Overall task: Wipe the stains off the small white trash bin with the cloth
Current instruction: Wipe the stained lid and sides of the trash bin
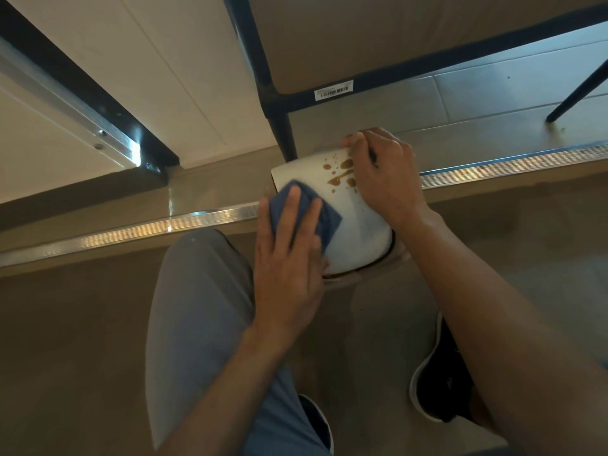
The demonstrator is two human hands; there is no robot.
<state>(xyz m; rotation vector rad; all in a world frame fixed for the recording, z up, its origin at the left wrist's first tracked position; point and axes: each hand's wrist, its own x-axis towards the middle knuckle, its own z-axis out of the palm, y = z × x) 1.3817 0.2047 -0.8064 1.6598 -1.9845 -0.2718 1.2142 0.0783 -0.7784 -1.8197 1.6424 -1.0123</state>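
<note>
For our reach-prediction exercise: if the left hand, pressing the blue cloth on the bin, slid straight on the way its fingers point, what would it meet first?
Probably the bin's far edge; the left hand and blue cloth would cross clean white bin, passing left of the brown stains.

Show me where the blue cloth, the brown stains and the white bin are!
blue cloth (324, 222): head view, on its bare right corner beside the fingers.
brown stains (342, 174): head view, on the biggest splash.
white bin (358, 235): head view, on its clean side wall.

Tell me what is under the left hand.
A folded blue cloth lies under the left hand, pressed on the small white trash bin. Any stains beneath are covered.
</note>
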